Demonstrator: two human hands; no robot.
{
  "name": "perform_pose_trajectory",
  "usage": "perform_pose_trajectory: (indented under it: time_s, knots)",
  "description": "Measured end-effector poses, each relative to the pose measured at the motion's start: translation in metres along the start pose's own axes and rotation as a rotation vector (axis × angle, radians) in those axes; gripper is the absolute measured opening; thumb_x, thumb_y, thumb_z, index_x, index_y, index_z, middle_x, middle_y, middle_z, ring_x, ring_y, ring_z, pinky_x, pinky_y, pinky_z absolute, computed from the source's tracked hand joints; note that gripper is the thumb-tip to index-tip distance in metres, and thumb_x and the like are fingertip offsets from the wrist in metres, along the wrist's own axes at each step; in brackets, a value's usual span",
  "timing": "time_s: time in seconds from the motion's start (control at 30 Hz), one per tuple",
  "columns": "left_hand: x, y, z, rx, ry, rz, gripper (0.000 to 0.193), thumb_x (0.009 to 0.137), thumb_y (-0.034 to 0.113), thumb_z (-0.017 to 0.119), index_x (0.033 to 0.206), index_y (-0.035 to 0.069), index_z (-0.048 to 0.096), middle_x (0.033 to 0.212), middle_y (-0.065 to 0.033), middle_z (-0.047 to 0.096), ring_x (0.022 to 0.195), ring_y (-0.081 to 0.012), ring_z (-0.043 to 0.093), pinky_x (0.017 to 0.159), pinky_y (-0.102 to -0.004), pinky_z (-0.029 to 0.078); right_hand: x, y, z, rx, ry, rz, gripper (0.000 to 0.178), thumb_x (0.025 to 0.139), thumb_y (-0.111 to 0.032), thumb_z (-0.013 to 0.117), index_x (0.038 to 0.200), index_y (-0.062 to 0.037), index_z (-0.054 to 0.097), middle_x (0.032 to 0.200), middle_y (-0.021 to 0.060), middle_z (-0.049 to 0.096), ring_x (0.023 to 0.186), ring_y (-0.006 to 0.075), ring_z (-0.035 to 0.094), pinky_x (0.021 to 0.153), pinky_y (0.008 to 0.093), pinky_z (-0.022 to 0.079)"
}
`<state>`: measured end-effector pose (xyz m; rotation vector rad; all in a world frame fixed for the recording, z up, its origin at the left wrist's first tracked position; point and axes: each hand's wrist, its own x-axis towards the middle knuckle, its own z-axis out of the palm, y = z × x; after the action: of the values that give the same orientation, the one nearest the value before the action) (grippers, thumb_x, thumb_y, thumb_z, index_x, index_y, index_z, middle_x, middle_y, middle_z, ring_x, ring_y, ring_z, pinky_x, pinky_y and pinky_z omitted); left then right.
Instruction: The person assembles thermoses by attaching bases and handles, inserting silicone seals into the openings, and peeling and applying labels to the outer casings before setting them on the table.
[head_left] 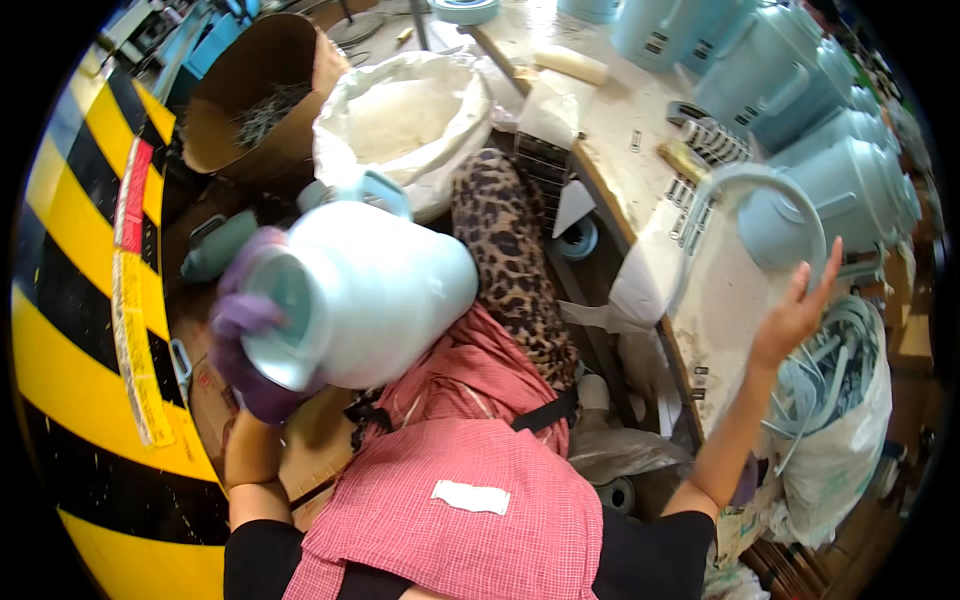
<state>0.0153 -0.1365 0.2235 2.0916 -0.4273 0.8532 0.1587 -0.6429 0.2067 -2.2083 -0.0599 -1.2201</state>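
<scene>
My left hand (245,315), in a purple glove, grips the rim of a pale blue jug body (395,290) lying tilted over my lap. Its open mouth is on the glove side, with fingers hooked into it. Out over the right part of the table, my bare right hand (795,315) has one end of a curved pale blue handle (755,174) between thumb and fingers. The handle arches in front of a finished-looking blue jug (840,195). Where exactly the fingers press on it is partly hidden.
More blue jugs (755,80) crowd the table's (625,185) far right, near small printed labels and a roll. A plastic bag of curved handles (835,480) stands at the right. Ahead are a white sack (455,150) and a carton (215,130) of metal pieces. A striped yellow-black panel (75,330) borders my left.
</scene>
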Motion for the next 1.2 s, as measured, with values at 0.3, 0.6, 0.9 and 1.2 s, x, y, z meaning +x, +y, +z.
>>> perform_pose_trajectory:
  time_s: [0.3,0.6,0.9,1.2]
  knots:
    - [-0.041,0.020,0.008,0.390,-0.081,0.085,0.059,0.082,0.057,0.076,0.116,0.020,0.045,0.139,-0.0153,0.056,0.141,-0.0428,0.043,0.122,-0.0635,0.016,-0.092,-0.226,0.140,1.756,-0.500,0.579,0.059,0.108,-0.011,0.045,0.162,-0.0115,0.022,0.072,-0.0011,0.039,0.040,0.0035,0.034,0.036,0.0216,0.028]
    - [-0.042,-0.003,0.056,-0.145,0.326,0.134,0.072,0.083,0.074,0.066,0.129,0.021,0.049,0.151,-0.0206,0.045,0.153,-0.0402,0.023,0.125,-0.0591,0.013,-0.110,-0.239,0.161,1.489,-0.550,0.552,0.056,0.107,-0.011,0.049,0.159,-0.0039,0.030,0.066,-0.0051,0.041,0.047,0.0004,0.033,0.041,0.0184,0.026]
    - [-0.020,-0.024,0.011,-1.006,-0.211,-0.844,0.054,0.087,0.019,0.075,0.134,0.002,0.055,0.121,-0.0097,0.067,0.107,-0.0156,0.062,0.098,-0.0307,0.048,-0.107,-0.215,0.121,1.538,-0.771,0.669,0.063,0.106,-0.012,0.047,0.163,-0.0083,0.018,0.078,0.0005,0.040,0.047,0.0042,0.034,0.040,0.0206,0.029]
    - [-0.063,-0.030,0.030,-1.214,0.062,-0.605,0.021,0.077,0.005,0.062,0.094,0.009,0.049,0.111,-0.0121,0.063,0.093,-0.0128,0.053,0.088,-0.0294,0.044,-0.130,-0.235,0.109,1.295,-0.817,0.575,0.082,0.099,-0.025,0.060,0.164,-0.0112,0.013,0.075,0.0024,0.040,0.057,0.0102,0.038,0.053,0.0260,0.033]
